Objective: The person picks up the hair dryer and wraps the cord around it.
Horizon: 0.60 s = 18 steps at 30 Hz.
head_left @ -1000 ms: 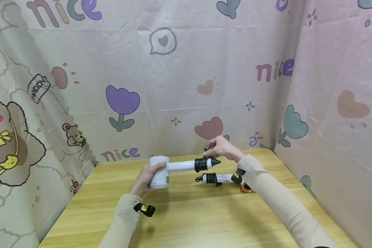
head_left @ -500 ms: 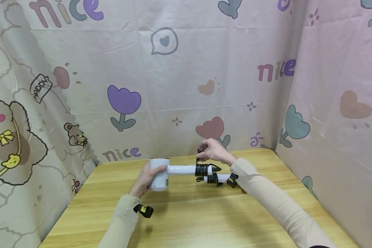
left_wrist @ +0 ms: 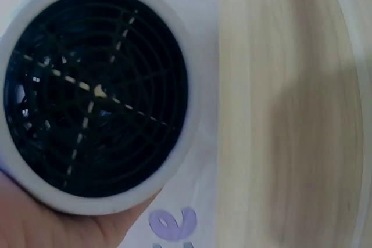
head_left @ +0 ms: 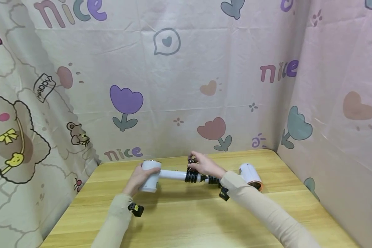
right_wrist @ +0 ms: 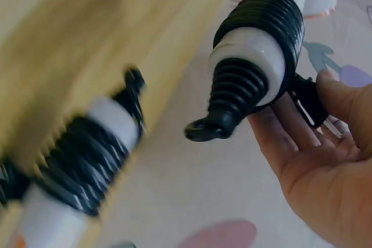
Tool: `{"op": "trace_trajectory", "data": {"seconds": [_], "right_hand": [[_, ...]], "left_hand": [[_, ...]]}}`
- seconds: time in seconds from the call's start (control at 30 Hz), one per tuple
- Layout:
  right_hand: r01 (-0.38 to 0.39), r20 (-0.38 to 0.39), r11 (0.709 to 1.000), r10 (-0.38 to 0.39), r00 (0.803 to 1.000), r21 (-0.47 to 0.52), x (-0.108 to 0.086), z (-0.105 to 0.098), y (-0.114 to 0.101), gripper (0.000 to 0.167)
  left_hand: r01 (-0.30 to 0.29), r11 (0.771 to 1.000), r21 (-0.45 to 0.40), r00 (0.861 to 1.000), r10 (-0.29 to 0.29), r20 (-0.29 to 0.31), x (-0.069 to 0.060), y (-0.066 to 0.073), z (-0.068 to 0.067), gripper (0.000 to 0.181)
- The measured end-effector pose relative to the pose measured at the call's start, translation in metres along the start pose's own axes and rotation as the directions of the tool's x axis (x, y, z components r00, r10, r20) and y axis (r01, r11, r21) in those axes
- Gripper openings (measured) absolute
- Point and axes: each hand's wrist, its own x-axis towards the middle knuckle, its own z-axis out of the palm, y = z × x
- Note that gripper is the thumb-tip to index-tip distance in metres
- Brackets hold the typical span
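My left hand [head_left: 137, 181] grips the barrel of a white hair dryer [head_left: 173, 174], its handle stretched to the right above the table. In the left wrist view, the round grille [left_wrist: 139, 143] at one end of that barrel shows up close. Black cord [right_wrist: 261, 18] is wound tightly round the handle. My right hand [head_left: 206, 165] is at the cord, pinching its black plug [right_wrist: 308, 103] between thumb and fingers. A second white hair dryer [head_left: 248, 172] lies beyond my right forearm, which partly hides it. Its handle also carries wound black cord [right_wrist: 87, 164].
The wooden table [head_left: 179, 220] ends at a patterned cloth [head_left: 173, 75] hung behind it. More of this cloth stands along the left and right sides.
The held hair dryer has shifted left and lower. My right hand has moved left and down with the plug, and the second dryer's barrel has come into sight.
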Motion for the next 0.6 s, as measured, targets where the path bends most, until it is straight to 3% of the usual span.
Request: {"op": "trace_trajectory", "data": {"seconds": [0.17,0.3,0.4,0.5,0.6], "right_hand": [[0.021,0.007,0.999,-0.022,1.0,0.044,-0.002,0.031,0.004,0.017],[-0.017,0.011,0.992,0.015,1.0,0.127,-0.002,0.047,0.005,0.02],[-0.053,0.021,0.982,0.05,0.999,0.183,0.0,0.057,0.008,0.022],[-0.101,0.035,0.956,0.095,0.995,0.275,0.001,0.067,0.013,0.025],[-0.144,0.059,0.915,0.131,0.99,0.377,0.001,0.076,0.016,0.027]], "left_hand": [[-0.019,0.996,0.091,1.0,0.021,-0.014,0.005,-0.014,-0.015,0.089],[-0.032,0.987,0.156,0.999,0.037,-0.03,0.007,-0.02,-0.022,0.076],[-0.036,0.981,0.191,0.999,0.043,-0.03,0.01,-0.023,-0.026,0.082],[-0.047,0.977,0.208,0.999,0.051,-0.012,0.015,-0.028,-0.029,0.088],[-0.069,0.968,0.242,0.998,0.068,0.013,0.023,-0.032,-0.031,0.082]]}}
